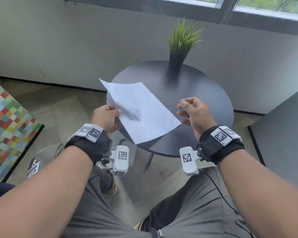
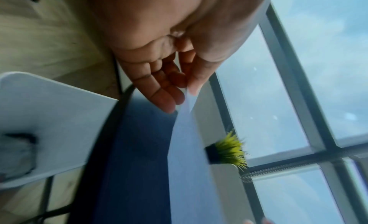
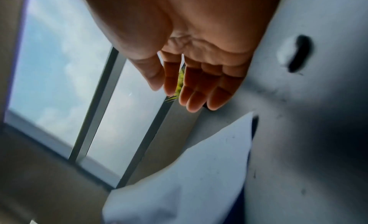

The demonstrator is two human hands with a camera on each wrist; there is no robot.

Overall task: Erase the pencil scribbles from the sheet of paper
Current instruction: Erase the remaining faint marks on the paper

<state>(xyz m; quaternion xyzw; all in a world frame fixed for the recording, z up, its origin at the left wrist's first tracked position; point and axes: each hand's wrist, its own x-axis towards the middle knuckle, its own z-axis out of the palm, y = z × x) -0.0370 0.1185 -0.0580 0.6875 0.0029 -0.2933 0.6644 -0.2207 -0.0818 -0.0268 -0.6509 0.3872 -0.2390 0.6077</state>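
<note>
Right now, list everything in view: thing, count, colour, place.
sheet of paper: one, white, tilted above the table's left part, left edge pinched.
round table: one, black, in front of the knees.
potted grass plant: one, green in a black pot, at the table's far edge.
patchwork surface: one, multicoloured, far left.
window: one, dark-framed, top right.
left hand: fingers and thumb pinch the sheet.
right hand: loosely curled, holding nothing, right of the sheet.

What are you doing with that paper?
A seated person's left hand pinches the edge of a white sheet of paper, lifting it over a round dark table. The right hand hovers beside it, holding nothing. The sheet looks nearly blank. A potted plant stands behind.
</note>
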